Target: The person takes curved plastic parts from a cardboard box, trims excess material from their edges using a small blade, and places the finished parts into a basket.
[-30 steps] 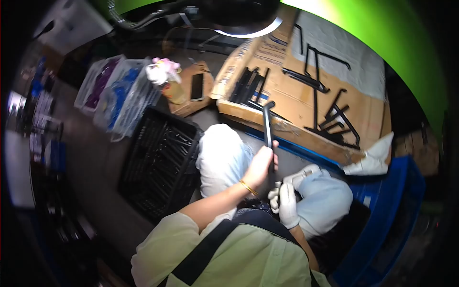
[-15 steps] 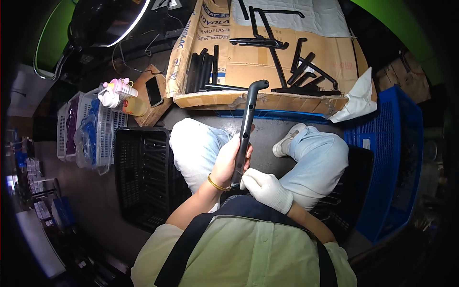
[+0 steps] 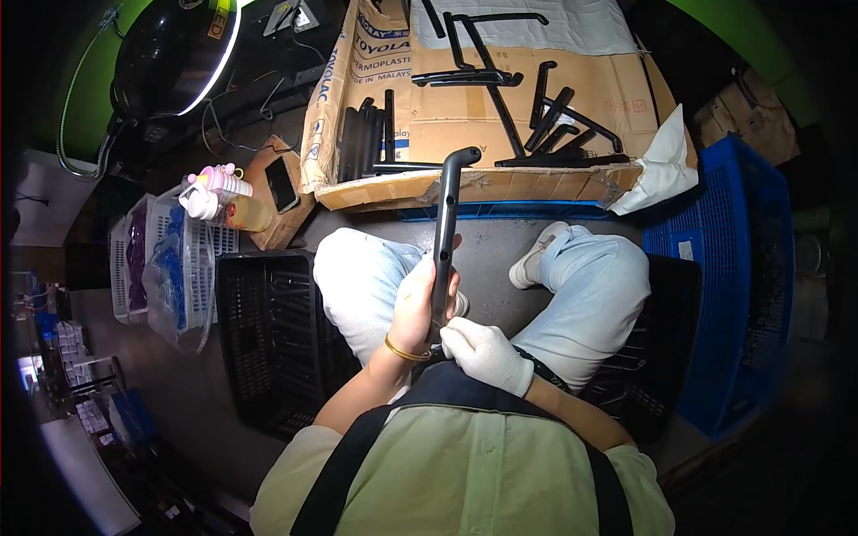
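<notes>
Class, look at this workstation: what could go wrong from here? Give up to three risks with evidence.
1. The left hand grips the black bar without a glove, so any rough edge might scratch it.
2. The yellowish bottle stands close to the phone; a spill might wet it.
3. Loose black pieces overlap on the cardboard, so lifting one may drag others.

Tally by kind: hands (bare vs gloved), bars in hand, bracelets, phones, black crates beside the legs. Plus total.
Bare left hand: 1
Gloved right hand: 1
Black bar in hand: 1
Gold bracelet: 1
Phone: 1
Black crates, one on the left side and one on the right: 2
Total: 7
</notes>
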`<state>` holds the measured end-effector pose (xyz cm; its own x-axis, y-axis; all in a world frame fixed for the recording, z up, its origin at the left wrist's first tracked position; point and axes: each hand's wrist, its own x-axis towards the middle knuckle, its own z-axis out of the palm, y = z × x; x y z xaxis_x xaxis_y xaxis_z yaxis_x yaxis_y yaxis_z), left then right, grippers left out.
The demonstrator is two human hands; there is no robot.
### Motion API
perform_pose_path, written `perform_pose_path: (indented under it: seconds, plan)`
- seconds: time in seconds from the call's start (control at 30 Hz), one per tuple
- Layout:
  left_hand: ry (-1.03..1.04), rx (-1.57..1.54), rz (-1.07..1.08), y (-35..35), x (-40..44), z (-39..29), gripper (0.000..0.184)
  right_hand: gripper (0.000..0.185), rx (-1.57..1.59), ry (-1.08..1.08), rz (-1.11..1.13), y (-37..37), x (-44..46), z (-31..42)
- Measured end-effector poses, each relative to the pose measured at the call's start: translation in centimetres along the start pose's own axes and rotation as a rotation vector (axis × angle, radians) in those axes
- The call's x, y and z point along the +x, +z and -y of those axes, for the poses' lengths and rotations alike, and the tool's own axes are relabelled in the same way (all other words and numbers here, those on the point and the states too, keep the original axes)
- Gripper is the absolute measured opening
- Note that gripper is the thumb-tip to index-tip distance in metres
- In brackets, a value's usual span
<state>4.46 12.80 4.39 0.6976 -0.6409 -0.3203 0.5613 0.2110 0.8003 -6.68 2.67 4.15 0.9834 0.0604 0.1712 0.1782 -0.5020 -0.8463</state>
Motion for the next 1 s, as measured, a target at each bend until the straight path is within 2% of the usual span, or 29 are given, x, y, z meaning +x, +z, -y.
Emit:
perform_pose_path:
  seconds: [0.13,0.23,0.33,0.43,0.5,0.53,0.63,0.67,0.73,0.8,0.9,0.93,1.0]
  plan:
    - [-0.001,-0.028,-0.035,0.5,-0.2,-0.2,0.055,0.008,0.137,0.167,-0.034,-0.2,0.2,0.8]
    - [-0.017,-0.046,-0.037,0.6,-0.2,-0.4,0.055,0.011,0.108,0.08,-0.094,0.4,0.0,0.2]
    - [-0.041,-0.047,-0.025,0.2,0.0,-0.2,0.054,0.011,0.075,0.086,0.003,-0.7,0.4,0.5]
    - [0.001,-0.049,-0.04,0.4,0.2,-0.1,0.052,0.015,0.227,0.464,-0.03,-1.1,0.4,1.5]
    - [0.09,-0.03,-0.088,0.7,0.2,0.3,0.049,0.019,0.285,0.501,-0.172,-0.9,0.8,2.4]
    - [0.068,-0.143,-0.087,0.7,0.1,0.5,0.047,0.022,0.316,0.52,-0.241,-0.8,0.9,2.6]
    - [0.114,-0.103,-0.183,1.4,0.8,1.3,0.038,0.026,0.219,0.616,-0.142,-0.9,1.2,2.1]
    - [0.129,-0.115,-0.168,1.7,0.8,1.3,0.035,0.022,0.206,0.517,-0.218,-0.6,1.0,1.7]
    - [0.063,-0.31,-0.055,1.9,0.8,0.6,0.036,0.021,0.558,0.646,-0.14,-1.2,0.8,1.1]
    - [0.007,-0.413,0.027,1.9,0.7,-0.1,0.04,0.01,0.921,0.744,-0.003,-1.7,0.6,1.2]
    - [0.019,-0.313,-0.032,0.4,1.2,1.1,0.044,0.01,0.934,0.641,-0.205,-0.8,0.0,1.1]
    - [0.065,-0.216,-0.013,0.3,1.3,0.8,0.05,0.014,0.779,0.729,-0.142,-1.6,-0.2,1.1]
    - [0.065,-0.163,-0.006,0.0,1.3,1.1,0.055,0.012,0.396,0.521,-0.095,-1.8,0.0,1.4]
